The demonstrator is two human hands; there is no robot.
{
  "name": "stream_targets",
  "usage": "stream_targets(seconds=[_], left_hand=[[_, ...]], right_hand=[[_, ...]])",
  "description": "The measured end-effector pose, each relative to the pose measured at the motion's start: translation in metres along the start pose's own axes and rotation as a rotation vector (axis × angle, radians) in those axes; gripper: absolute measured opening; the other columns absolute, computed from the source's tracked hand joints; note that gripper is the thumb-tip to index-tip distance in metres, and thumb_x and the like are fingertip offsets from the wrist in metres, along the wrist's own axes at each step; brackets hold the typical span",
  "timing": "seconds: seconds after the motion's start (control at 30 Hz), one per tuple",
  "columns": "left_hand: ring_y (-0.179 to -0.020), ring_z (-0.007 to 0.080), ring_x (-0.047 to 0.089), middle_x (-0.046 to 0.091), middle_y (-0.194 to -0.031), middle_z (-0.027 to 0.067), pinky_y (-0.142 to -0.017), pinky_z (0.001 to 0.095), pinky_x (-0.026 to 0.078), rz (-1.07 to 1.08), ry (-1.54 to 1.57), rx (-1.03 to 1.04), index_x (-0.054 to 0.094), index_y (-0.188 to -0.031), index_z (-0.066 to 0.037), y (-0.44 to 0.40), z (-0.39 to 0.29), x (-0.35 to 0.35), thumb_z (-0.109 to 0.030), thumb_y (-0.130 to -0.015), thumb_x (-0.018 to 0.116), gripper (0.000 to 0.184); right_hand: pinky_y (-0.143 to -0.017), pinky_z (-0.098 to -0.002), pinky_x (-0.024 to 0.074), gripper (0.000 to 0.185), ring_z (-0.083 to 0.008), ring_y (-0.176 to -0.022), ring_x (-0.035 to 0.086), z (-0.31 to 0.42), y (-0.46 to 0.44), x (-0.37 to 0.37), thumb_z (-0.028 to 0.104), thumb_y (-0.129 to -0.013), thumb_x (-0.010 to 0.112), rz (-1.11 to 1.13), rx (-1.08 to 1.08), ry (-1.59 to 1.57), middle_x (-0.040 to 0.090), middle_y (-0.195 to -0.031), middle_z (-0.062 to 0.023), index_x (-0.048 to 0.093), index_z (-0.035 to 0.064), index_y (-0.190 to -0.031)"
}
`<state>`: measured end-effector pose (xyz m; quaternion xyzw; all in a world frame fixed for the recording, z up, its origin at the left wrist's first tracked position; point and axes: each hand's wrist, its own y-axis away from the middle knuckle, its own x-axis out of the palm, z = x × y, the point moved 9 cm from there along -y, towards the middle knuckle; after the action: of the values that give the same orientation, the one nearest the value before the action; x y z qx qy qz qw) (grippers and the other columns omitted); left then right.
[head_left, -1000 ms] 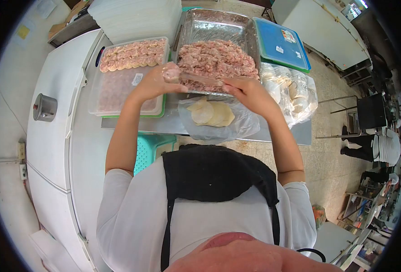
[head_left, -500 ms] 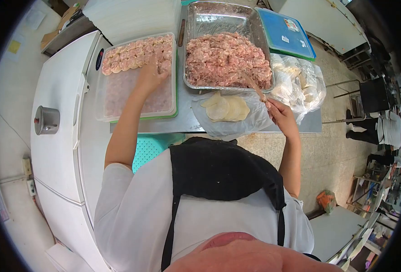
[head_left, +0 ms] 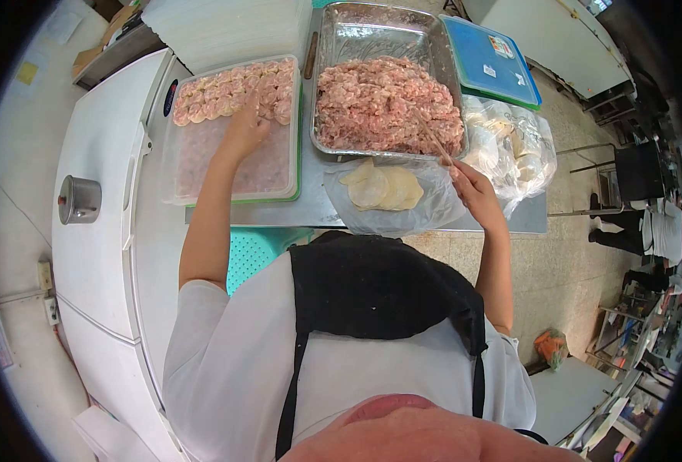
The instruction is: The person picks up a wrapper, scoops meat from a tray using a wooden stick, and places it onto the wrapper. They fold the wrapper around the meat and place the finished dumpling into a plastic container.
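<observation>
Head view: dumplings (head_left: 210, 96) occupy only the far end of the tray (head_left: 233, 173); left hand (head_left: 246, 132) at them, finger closure indeterminable. Right hand (head_left: 477, 191) grips spatula (head_left: 436, 143); meat (head_left: 383, 100) and wrappers (head_left: 391, 189) remain.

- Before you, wrappers (head_left: 391, 189) lie on thin plastic (head_left: 437, 204).
- Behind them stands the pan (head_left: 379, 38), minced meat (head_left: 387, 108) in it.
- On your left, filled rounds (head_left: 210, 96) sit along the tray's (head_left: 237, 169) far part.
- On your right, a bag (head_left: 522, 146) lies beside the pan, before the lids (head_left: 483, 58).
</observation>
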<state>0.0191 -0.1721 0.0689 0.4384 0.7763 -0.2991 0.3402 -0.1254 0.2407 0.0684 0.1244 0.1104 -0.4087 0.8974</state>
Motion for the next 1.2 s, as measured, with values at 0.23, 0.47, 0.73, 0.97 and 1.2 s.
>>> stream_targets(seconds=[0.23,0.47,0.73,0.97,1.2], left_hand=[[-0.125,0.0412,0.047,0.047,-0.136,0.0271,-0.103,0.0419,0.039,0.006,0.080,-0.094,0.030,-0.148,-0.011,-0.012,0.001,-0.002,-0.004,-0.077,0.053,0.075],[-0.102,0.0321,0.060,0.062,-0.108,0.0171,-0.089,0.0385,0.046,-0.275,0.040,0.055,0.055,-0.124,-0.007,0.028,-0.062,-0.009,-0.005,-0.082,0.055,0.042],[-0.096,0.0310,0.061,0.065,-0.099,0.0133,-0.082,0.0393,0.049,0.088,0.164,0.260,0.066,-0.105,-0.004,0.088,-0.119,0.156,-0.014,-0.086,0.061,0.021],[-0.085,0.0345,0.059,0.061,-0.090,0.0157,-0.077,0.0390,0.048,0.041,0.166,0.078,0.066,-0.101,-0.001,0.104,-0.091,0.157,-0.014,-0.087,0.059,0.020],[-0.090,0.0229,0.062,0.065,-0.098,0.0127,-0.077,0.0323,0.047,-0.151,0.645,-0.161,0.064,-0.103,0.003,0.113,-0.082,0.118,-0.020,-0.092,0.058,0.026]], right_hand=[[-0.060,-0.0375,0.0464,0.025,-0.0242,-0.065,0.059,0.067,-0.053,0.020,0.026,-0.094,0.055,0.194,-0.411,0.839,0.059,-0.070,-0.0133,0.068,0.0047,-0.097],[-0.058,-0.0438,0.0533,0.015,-0.0303,-0.068,0.068,0.037,-0.069,0.095,0.020,-0.077,0.061,0.217,-0.698,1.356,0.068,-0.072,-0.0127,0.070,0.0091,-0.072],[-0.058,-0.0412,0.0541,0.017,-0.0292,-0.069,0.069,0.067,-0.069,0.066,0.014,-0.079,0.056,0.296,-0.692,1.391,0.067,-0.070,-0.0155,0.069,0.0056,-0.071],[-0.059,-0.0437,0.0540,0.016,-0.0310,-0.067,0.068,0.053,-0.068,0.105,0.013,-0.080,0.055,0.269,-0.755,1.036,0.066,-0.069,-0.0153,0.068,0.0045,-0.074],[-0.061,-0.0448,0.0537,0.019,-0.0322,-0.067,0.067,0.071,-0.097,0.125,0.015,-0.081,0.055,0.276,-0.818,1.178,0.066,-0.072,-0.0172,0.066,0.0032,-0.071]])
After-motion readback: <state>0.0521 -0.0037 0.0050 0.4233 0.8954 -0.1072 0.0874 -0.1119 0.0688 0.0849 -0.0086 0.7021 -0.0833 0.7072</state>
